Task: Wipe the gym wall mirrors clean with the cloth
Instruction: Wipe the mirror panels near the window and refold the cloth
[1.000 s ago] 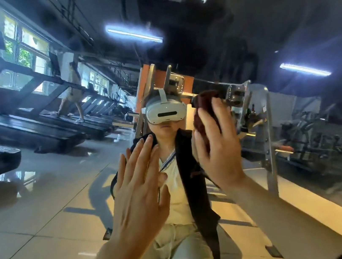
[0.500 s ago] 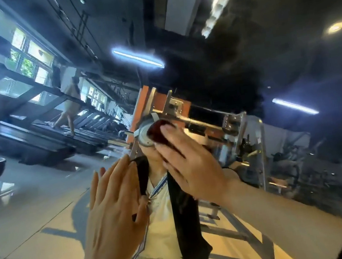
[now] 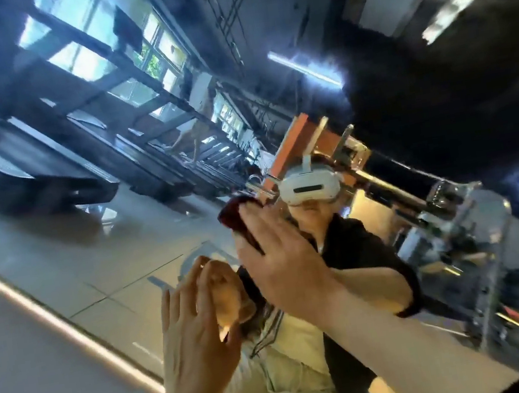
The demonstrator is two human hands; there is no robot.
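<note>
The wall mirror fills almost the whole head view and reflects the gym and a person wearing a white headset. My right hand presses a dark red cloth flat against the glass at centre, fingers straight and spread over it. Only the cloth's upper left part shows past my fingers. Lower left of it, my left hand lies flat on the mirror with straight fingers and holds nothing.
A bright strip marking the mirror's lower edge runs diagonally across the lower left. The glass reflects treadmills, windows, ceiling lights and an orange-and-chrome weight machine to the right.
My right hand has swept the cloth leftward across the glass, from right of the reflected headset to left of it. The view has tilted and my left hand sits lower.
</note>
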